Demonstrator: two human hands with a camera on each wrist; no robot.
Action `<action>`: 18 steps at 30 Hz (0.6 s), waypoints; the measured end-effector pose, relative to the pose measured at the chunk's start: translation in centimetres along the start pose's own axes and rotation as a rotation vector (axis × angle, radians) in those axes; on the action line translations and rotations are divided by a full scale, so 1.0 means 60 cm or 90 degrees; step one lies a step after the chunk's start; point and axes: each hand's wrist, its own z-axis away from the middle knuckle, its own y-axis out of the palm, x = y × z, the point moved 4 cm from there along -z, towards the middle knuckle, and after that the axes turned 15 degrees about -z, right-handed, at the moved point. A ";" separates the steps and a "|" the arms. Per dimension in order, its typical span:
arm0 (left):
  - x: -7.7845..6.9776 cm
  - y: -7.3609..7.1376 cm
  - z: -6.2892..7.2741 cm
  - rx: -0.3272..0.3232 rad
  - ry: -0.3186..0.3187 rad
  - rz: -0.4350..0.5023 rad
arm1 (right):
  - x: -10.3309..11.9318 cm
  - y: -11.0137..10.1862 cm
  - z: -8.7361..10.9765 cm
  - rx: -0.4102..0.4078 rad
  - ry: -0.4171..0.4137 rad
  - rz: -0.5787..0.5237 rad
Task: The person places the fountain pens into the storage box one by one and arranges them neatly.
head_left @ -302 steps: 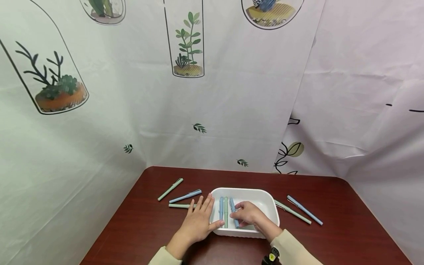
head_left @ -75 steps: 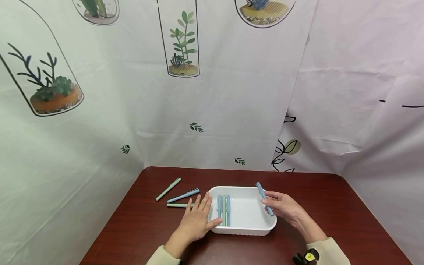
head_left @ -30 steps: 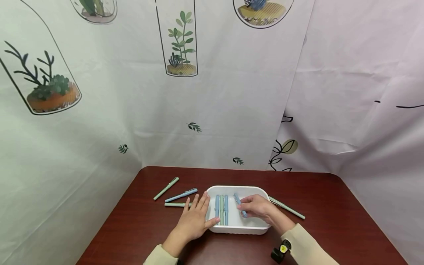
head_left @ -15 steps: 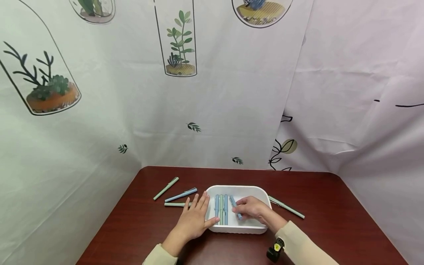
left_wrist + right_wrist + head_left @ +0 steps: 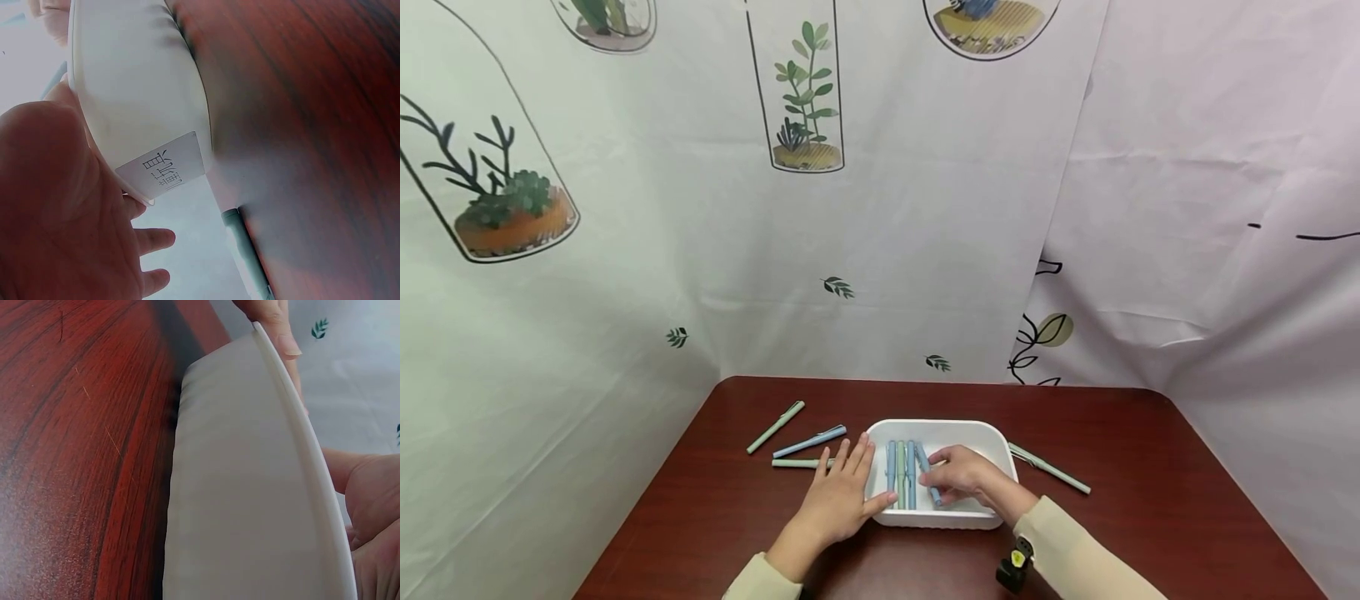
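Note:
A white plastic tray point(image 5: 936, 520) holds a row of parallel pens at its left: a blue pen point(image 5: 891, 462), a green pen point(image 5: 901, 475) and another blue pen point(image 5: 912, 475). My right hand point(image 5: 968, 477) pinches a further blue pen point(image 5: 922, 455) inside the tray, slightly slanted, just right of that row. My left hand point(image 5: 837, 498) rests on the tray's left rim with fingers straight and spread, thumb over the edge. In the left wrist view, the left hand point(image 5: 62, 212) lies against the tray's side point(image 5: 137, 87). The right wrist view hides the held pen behind the tray wall point(image 5: 244, 456).
On the dark red table point(image 5: 700, 517), a green pen point(image 5: 776, 427), a blue pen point(image 5: 809, 442) and another green pen point(image 5: 797, 463), partly behind my left fingers, lie left of the tray. One green pen point(image 5: 1049, 468) lies to its right. A printed cloth point(image 5: 925, 233) hangs behind.
Since the oldest frame, a blue pen has joined the row and the table's right-hand blue pen was picked up. My right hand has carried it leftward into the tray. The left hand stays put.

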 end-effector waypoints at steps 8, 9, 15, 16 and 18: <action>-0.001 -0.002 0.001 -0.007 0.003 -0.004 | 0.002 0.000 -0.005 -0.007 0.010 0.030; -0.001 -0.003 0.000 -0.010 0.004 -0.006 | 0.002 0.001 -0.005 -0.008 0.011 0.032; -0.002 -0.003 0.000 -0.008 0.004 -0.005 | 0.000 0.003 -0.005 -0.013 0.015 0.027; -0.002 -0.003 0.001 -0.007 0.004 -0.005 | 0.000 0.004 -0.005 -0.015 0.015 0.025; -0.002 -0.004 0.001 -0.006 0.004 -0.006 | -0.001 0.005 -0.005 -0.017 0.017 0.025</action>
